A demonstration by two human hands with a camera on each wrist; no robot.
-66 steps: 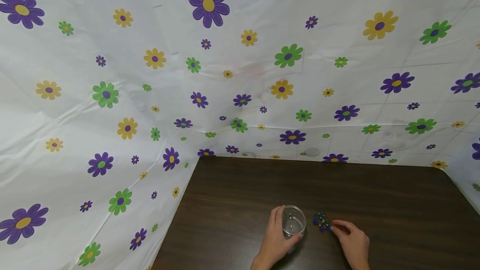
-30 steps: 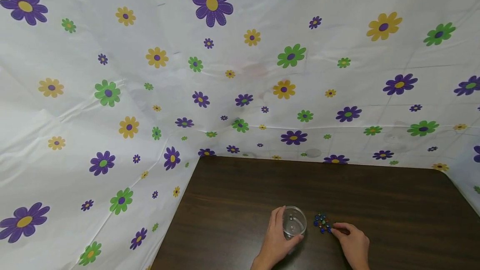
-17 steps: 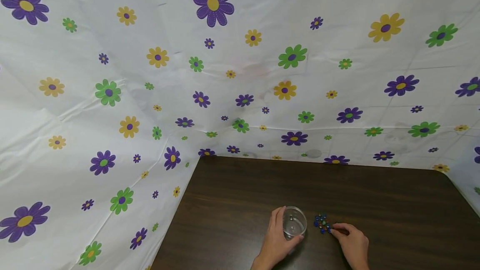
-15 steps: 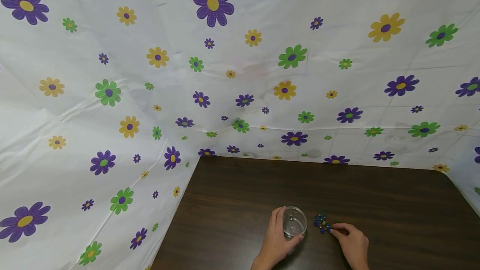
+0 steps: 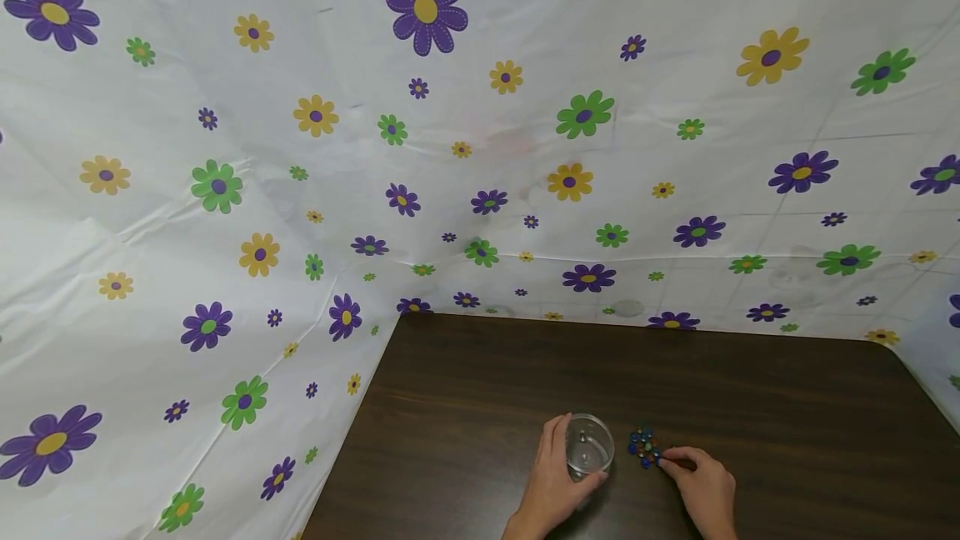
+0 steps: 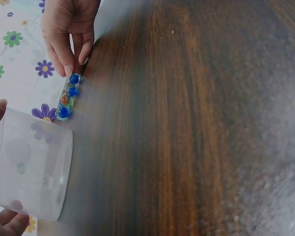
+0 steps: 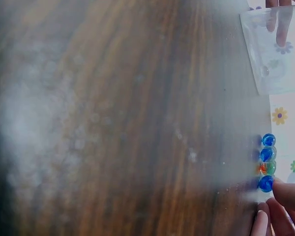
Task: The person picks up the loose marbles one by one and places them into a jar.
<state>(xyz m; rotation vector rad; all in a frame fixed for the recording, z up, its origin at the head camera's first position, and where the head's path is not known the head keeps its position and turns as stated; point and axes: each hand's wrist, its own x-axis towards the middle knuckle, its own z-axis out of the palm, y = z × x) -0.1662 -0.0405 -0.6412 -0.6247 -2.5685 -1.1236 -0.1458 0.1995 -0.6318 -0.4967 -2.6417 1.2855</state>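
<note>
My left hand (image 5: 553, 477) holds a clear round plastic jar (image 5: 588, 463) upright on the dark table, fingers on one side and thumb on the other. Through its wall in the left wrist view, the jar (image 6: 32, 164) shows only faint marks and reflections. A tight cluster of glass marbles (image 5: 642, 445), mostly blue with some green and orange, lies just right of the jar. At the cluster's near right edge, my right hand (image 5: 707, 486) pinches a blue marble (image 7: 266, 184) between thumb and fingertips. That marble still touches or nearly touches the others.
The dark wood-grain table (image 5: 450, 407) extends behind and to both sides of the hands. A white cloth with printed flowers (image 5: 480, 132) hangs along the table's back and left edges.
My right fingertips have shifted very slightly left, in against the marbles. The left hand and the jar stay in place; the head view has tilted a little.
</note>
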